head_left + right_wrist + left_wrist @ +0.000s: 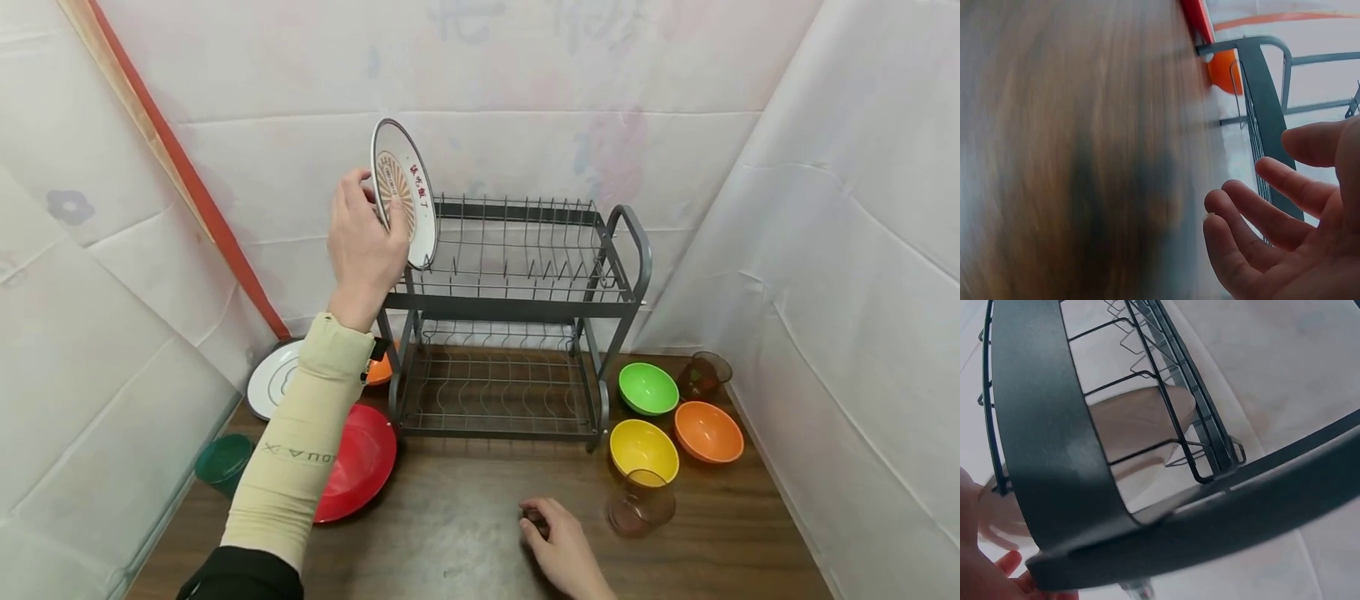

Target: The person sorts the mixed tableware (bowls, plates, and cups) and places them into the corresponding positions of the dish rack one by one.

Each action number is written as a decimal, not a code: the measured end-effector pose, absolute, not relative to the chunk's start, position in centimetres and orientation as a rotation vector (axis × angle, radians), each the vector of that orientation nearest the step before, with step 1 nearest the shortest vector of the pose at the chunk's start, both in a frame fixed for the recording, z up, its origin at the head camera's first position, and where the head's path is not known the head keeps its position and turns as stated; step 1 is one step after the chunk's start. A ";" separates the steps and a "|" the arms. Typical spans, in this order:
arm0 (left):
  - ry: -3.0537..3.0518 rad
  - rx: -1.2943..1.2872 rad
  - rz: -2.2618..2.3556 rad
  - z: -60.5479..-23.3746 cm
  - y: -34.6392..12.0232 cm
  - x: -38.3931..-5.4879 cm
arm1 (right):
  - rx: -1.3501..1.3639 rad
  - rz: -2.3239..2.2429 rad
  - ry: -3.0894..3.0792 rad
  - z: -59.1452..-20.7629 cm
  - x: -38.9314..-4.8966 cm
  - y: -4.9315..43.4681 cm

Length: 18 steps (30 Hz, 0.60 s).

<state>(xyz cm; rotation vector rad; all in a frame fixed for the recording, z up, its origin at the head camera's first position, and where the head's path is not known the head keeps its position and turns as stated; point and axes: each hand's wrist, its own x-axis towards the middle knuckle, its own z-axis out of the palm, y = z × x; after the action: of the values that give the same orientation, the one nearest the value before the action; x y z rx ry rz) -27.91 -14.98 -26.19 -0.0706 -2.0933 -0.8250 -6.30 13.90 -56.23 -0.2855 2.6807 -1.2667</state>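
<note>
My left hand [366, 250] grips a white plate [411, 196] with a dark rim, an orange sunburst pattern and red writing, its thumb on the face and fingers behind. The plate stands steeply tilted at the left end of the dish rack's [517, 307] upper tier, its lower edge overlapping the wires in the head view. Through the rack's bars, the left wrist view shows part of the plate [1138, 419]. Low over the wooden table, my right hand [561, 543] holds nothing, its fingers loosely curled; the right wrist view shows the fingers [1272, 219] apart.
On the right are a green bowl [648, 388], a yellow bowl [641, 446], an orange bowl [708, 432] and two brown see-through cups [637, 510]. A red plate [367, 458], a white plate [270, 379], a green cup [223, 460] and an orange item [381, 369] lie left.
</note>
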 end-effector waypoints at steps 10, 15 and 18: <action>-2.132 -0.159 -0.808 -26.9 -16.6 -26.2 | -0.373 -1.336 2.629 -56.4 -5.8 12.8; -2.094 -0.193 -0.829 -27.9 -17.0 -24.7 | -0.372 -1.318 2.661 -56.3 -5.9 13.0; -2.045 -0.191 -0.873 -28.6 -17.3 -23.6 | -0.364 -1.308 2.674 -56.1 -6.0 13.0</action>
<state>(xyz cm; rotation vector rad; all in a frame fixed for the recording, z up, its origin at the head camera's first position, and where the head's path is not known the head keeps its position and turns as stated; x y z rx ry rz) -23.64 -17.32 -28.56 -0.1913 -2.0446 -0.8731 -5.99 13.03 -56.10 -0.3636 2.6744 -1.3080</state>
